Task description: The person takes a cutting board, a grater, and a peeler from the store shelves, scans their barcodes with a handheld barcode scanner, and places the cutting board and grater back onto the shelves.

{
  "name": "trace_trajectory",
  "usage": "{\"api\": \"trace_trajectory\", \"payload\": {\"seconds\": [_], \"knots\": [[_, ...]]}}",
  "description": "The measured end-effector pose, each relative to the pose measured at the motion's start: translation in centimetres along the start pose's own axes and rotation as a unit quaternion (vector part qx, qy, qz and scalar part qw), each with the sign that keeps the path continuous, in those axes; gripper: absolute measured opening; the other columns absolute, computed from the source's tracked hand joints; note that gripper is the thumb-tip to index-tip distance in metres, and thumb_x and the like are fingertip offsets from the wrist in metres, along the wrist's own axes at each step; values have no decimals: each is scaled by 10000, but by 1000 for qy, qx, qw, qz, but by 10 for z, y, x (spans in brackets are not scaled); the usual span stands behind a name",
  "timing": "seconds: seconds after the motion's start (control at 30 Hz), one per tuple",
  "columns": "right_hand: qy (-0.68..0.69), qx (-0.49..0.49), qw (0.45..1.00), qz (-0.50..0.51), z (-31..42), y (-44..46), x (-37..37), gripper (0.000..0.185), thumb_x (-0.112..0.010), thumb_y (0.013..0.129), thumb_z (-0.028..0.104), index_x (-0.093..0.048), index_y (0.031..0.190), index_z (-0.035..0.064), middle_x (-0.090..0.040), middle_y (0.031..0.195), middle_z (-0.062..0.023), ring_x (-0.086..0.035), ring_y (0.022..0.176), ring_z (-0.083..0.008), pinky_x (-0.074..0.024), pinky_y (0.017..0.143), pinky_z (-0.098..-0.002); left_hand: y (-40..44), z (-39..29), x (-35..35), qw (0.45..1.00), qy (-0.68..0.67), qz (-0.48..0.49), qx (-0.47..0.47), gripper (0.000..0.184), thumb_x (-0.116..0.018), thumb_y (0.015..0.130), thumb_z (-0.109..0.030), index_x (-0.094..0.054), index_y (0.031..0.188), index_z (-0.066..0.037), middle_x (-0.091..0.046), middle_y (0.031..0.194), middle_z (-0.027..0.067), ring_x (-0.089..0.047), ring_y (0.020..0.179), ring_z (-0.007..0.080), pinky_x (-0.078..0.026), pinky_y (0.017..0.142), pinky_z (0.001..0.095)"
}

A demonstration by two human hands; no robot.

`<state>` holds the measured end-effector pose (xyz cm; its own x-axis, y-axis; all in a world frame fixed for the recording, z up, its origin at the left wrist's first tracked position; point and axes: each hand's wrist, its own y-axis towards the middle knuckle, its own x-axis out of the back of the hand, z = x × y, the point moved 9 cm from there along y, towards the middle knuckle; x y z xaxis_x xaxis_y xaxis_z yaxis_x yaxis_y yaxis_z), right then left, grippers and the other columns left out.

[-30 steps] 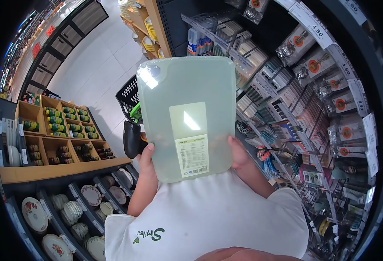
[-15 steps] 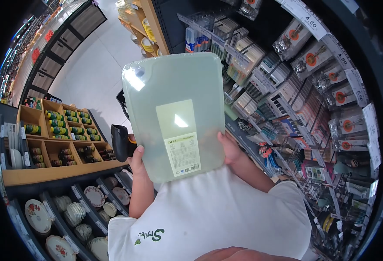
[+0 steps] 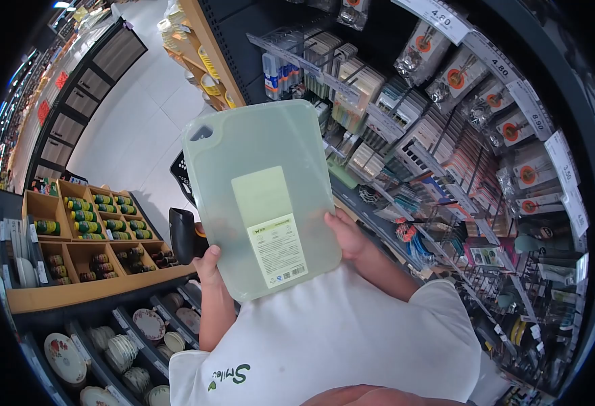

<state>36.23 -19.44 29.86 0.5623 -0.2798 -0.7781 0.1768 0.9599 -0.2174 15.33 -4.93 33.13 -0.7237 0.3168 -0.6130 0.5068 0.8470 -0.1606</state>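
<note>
A pale green translucent board [image 3: 277, 145] with rounded corners and a corner hole stands tilted before my chest. Its printed label [image 3: 277, 250] faces me. My left hand [image 3: 211, 266] grips the lower left edge, thumb on the front and the other fingers hidden behind. At the lower right edge, my right hand [image 3: 347, 235] holds the board in the same way. Just left of the board is a black object [image 3: 184, 237] with an orange part, close to my left hand.
On the left, a wooden rack [image 3: 108, 287] holds jars above slanted shelves with plates [image 3: 65, 357]. Hanging packaged goods [image 3: 412, 101] fill the right side. Behind the board, a black basket [image 3: 179, 177] partly shows above the pale floor [image 3: 125, 135].
The board and both my hands have shifted left in view, and the board leans more to the left. Its bright reflections have faded, and the shelves on the right have moved left in view.
</note>
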Motion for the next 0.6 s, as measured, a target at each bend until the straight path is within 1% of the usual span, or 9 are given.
{"api": "trace_trajectory", "payload": {"seconds": [0.03, 0.1, 0.13, 0.17, 0.2, 0.33, 0.4, 0.53, 0.6], "knots": [[-5, 1, 1000, 7, 1, -1, -1, 336, -405, 991, 209, -489, 1229, -13, -585, 1163, -105, -575, 1058, -187, -461, 915, -320, 0, 3, 4, 1000, 0, 3, 2, 480, -742, 725, -146, -457, 1108, -95, -594, 1010, 103, -623, 878, 209, -541, 779, 355], [-30, 2, 999, 10, 1, -2, 3, 329, -418, 986, 196, -488, 1233, -10, -586, 1161, -97, -571, 1059, -177, -458, 916, -313, 1, 11, 18, 998, 67, 7, 11, 544, -610, 804, -314, -485, 1229, 3, -577, 1142, 137, -574, 1026, 251, -468, 898, 361], [-56, 0, 998, 16, 1, -1, 2, 323, -431, 982, 182, -487, 1237, -7, -587, 1158, -89, -567, 1059, -168, -455, 916, -306, 1, 12, 11, 998, 68, 11, 14, 544, -610, 804, -314, -485, 1229, 3, -577, 1142, 137, -574, 1026, 251, -468, 898, 361], [-55, 3, 998, 13, 2, -1, 2, 323, -431, 982, 182, -487, 1237, -7, -587, 1158, -89, -567, 1059, -168, -455, 916, -306, -1, 11, 10, 998, 54, -18, 19, 531, -598, 809, -304, -486, 1225, 7, -577, 1139, 144, -576, 1020, 259, -471, 888, 364], [-97, 15, 995, 17, 4, 1, -2, 321, -438, 978, 168, -484, 1243, -6, -583, 1163, -81, -559, 1065, -155, -449, 920, -300, -2, 8, 8, 998, 40, -47, 25, 517, -586, 815, -294, -488, 1221, 10, -577, 1136, 151, -577, 1014, 267, -473, 877, 368], [-197, 21, 980, 17, 12, 6, -16, 331, -445, 970, 135, -459, 1268, -9, -565, 1187, -66, -535, 1085, -125, -432, 933, -286, -1, 5, -9, 996, 7, -45, 73, 505, -568, 817, -293, -495, 1211, 14, -575, 1134, 165, -577, 1012, 280, -478, 862, 373], [-194, 27, 981, 18, 13, 7, -20, 336, -444, 969, 126, -449, 1276, -10, -559, 1197, -67, -532, 1091, -125, -429, 936, -286, 0, 1, -4, 994, 6, -89, 65, 499, -551, 820, -297, -497, 1206, 14, -579, 1122, 175, -581, 1005, 285, -481, 850, 376], [-200, 51, 978, 33, 16, 9, -25, 348, -443, 964, 104, -425, 1291, -12, -551, 1211, -72, -524, 1106, -130, -417, 952, -289, 2, -12, -12, 993, 51, -102, 38, 511, -548, 812, -297, -489, 1215, 13, -587, 1106, 173, -587, 996, 288, -485, 847, 379], [-199, 47, 978, 46, 15, 11, -21, 347, -445, 961, 98, -428, 1288, -15, -551, 1211, -75, -521, 1112, -133, -414, 955, -292, 2, -10, -33, 994, -34, -77, 72, 530, -554, 804, -297, -480, 1227, 13, -595, 1095, 173, -590, 999, 293, -483, 860, 385]]}}
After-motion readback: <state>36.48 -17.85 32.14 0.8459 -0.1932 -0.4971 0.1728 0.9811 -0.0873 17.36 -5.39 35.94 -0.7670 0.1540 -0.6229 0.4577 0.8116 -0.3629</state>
